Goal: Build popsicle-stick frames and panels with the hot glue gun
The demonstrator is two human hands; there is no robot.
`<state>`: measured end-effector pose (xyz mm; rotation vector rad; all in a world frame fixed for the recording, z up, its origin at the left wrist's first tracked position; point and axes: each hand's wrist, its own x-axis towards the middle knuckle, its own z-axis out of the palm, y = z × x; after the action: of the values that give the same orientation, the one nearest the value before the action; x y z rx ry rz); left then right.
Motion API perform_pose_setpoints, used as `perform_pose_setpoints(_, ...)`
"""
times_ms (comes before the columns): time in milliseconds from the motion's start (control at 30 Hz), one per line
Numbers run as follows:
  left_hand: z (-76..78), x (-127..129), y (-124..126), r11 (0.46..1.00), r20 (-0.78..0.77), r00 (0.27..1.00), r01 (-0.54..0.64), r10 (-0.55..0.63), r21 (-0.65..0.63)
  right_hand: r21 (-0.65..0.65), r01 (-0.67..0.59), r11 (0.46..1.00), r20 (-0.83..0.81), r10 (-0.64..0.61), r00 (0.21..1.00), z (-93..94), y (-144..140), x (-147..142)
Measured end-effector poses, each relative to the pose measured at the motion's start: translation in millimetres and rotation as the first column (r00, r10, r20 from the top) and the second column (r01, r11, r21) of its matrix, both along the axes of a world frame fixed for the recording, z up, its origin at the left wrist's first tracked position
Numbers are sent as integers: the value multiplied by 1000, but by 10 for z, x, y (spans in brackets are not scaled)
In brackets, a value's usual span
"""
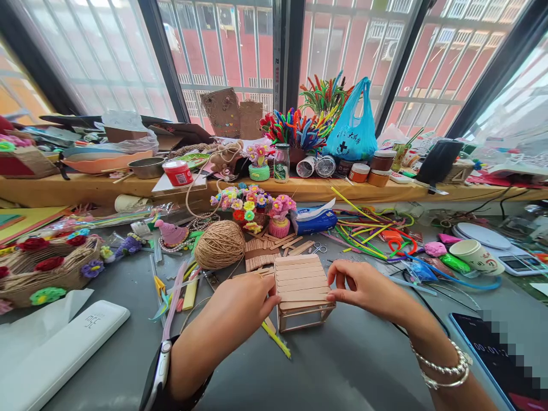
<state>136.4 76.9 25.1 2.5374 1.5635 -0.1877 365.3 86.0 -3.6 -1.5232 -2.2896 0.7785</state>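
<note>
At the middle of the grey table point(351, 365), just in front of you, sits a small box frame of flat wooden craft sticks point(302, 291), its slatted top facing up and its open front showing thin square rails. Your left hand point(240, 311) is curled against its left edge, fingers folded under so that you cannot see how they grip; your right hand point(363, 285) pinches the right edge with thumb and fingertips. The box's back and underside are hidden, and a yellow strip point(276, 338) runs out from beneath your left hand. Your right forearm, with its silver bracelets point(445, 371), is cut off by the lower edge, as is the smartwatch point(160, 371) on your left wrist.

Clear tabletop lies only toward you, between your arms; every other side is crowded. Just behind the box lie loose craft sticks point(261, 254) and a rough ball of jute twine point(220, 244). Near your right hand, pipe cleaners point(363, 231) tangle with small scissors point(317, 247); a paper cup point(473, 254) lies on its side farther right. A phone point(496, 359) at the lower right is partly blurred. At left stand a woven basket with fuzzy flowers point(47, 271) and a smooth white power bank point(60, 354). The wooden sill point(85, 188) behind is packed with jars and a blue plastic bag point(353, 128).
</note>
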Motion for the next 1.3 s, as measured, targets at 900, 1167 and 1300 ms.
perform_pose_setpoints(900,-18,59,5,999,-51,998,24,-25,-28,23,12,1000,23,-12,1000,13,-31,-11)
perform_pose_setpoints(1167,-30,50,9,999,-23,999,41,-42,-17,17,-39,999,15,39,999,5,-63,-74)
perform_pose_setpoints(1300,-19,51,2,999,-25,999,41,-41,-14,13,-40,999,10,40,999,3,-58,-69)
